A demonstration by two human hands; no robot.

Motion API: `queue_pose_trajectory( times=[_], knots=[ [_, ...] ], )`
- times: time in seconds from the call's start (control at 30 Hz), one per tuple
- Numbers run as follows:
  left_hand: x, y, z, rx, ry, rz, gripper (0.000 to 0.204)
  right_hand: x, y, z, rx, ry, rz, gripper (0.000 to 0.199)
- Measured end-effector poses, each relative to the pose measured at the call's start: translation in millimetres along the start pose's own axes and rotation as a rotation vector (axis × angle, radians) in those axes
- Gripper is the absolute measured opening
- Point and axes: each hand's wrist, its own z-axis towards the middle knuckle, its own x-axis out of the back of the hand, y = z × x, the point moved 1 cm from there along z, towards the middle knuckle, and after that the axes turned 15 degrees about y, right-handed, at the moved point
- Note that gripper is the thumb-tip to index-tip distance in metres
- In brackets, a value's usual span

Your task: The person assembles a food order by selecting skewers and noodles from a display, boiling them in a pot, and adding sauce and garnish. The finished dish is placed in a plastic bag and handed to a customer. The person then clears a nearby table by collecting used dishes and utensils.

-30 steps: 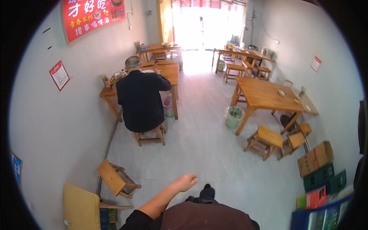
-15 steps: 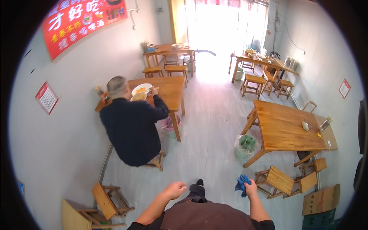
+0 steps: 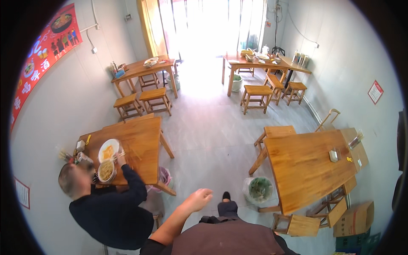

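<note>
My left hand [image 3: 200, 199] hangs in front of my brown apron [image 3: 227, 239], its fingers loosely bent and apart, with nothing seen in them. It touches nothing; the floor shows beneath it. My right hand is out of sight at my side, and no cloth shows now. To the left, a seated person in dark clothes [image 3: 108, 214] eats at a wooden table [image 3: 142, 138]. A white plate [image 3: 109, 149] with orange-yellow food and a bowl of noodles [image 3: 106, 171] stand before that person.
On the right is another wooden table [image 3: 304, 163], with stools [image 3: 303, 225] beside it and a lined waste bin [image 3: 259, 190] at its near leg. Cardboard boxes [image 3: 355, 219] lie at the lower right. Farther off, a left table [image 3: 140, 68] and a right table [image 3: 255, 63] hold dishes.
I have moved forward between the tables, so the seated person and both near tables are closer. My right hand, holding a blue cloth before, has left the view. My left hand stays in front.
</note>
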Motion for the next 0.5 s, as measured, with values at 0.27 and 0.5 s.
queue_pose_trajectory(
  times=[0.27,0.5],
  knots=[
    [52,8,221,0.190,0.122,-0.193,0.042,57,-425,197,0.407,-0.026,0.165,0.038],
    [121,-61,385,0.353,0.326,-0.234,0.043,55,-793,331,0.646,-0.075,0.384,0.044]
  ],
)
